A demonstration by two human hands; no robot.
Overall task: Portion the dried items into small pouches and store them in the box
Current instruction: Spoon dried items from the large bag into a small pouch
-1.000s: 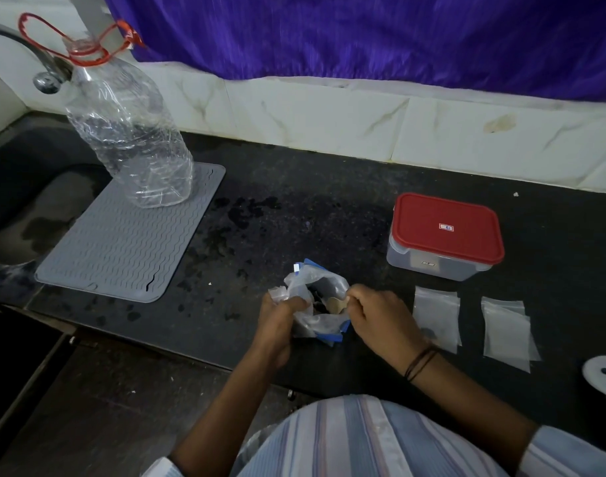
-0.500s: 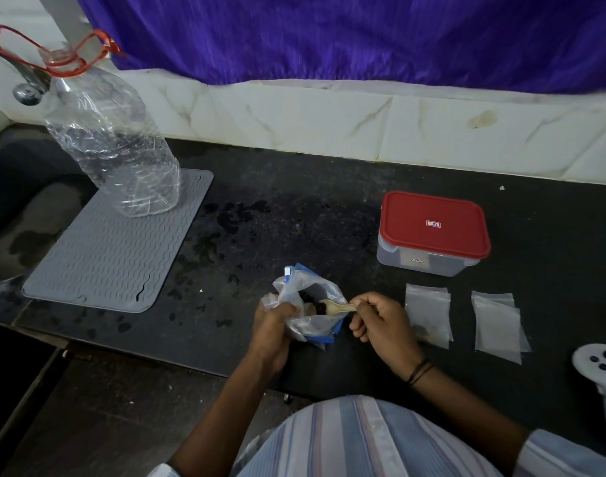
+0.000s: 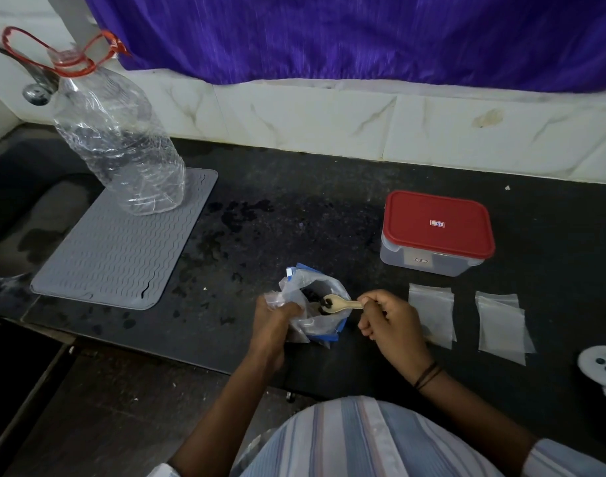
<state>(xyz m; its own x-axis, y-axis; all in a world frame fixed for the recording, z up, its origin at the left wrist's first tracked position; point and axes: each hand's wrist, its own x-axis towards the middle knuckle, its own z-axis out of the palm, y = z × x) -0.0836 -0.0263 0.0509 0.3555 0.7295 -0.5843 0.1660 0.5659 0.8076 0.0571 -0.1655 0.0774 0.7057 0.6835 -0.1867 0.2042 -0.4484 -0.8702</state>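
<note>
A clear plastic bag with blue trim (image 3: pixel 320 321) stands open on the black counter, with dark dried pieces inside. My left hand (image 3: pixel 272 321) grips its left side. My right hand (image 3: pixel 392 323) holds a small wooden spoon (image 3: pixel 341 302) whose bowl sits over the bag's mouth with a few dark pieces on it. To the right lie two small clear pouches (image 3: pixel 431 313) (image 3: pixel 499 323), flat on the counter. Behind them stands the grey box with a red lid (image 3: pixel 437 232), closed.
A grey ribbed mat (image 3: pixel 122 249) lies at the left with a large crumpled clear bottle (image 3: pixel 119 142) on it. A sink (image 3: pixel 23 208) and tap are at the far left. A white controller (image 3: pixel 604 370) rests at the right edge. The counter's front edge runs below my hands.
My right hand has drawn the spoon out of the bag, now loaded with dark pieces at the bag's mouth. The left hand still holds the bag.
</note>
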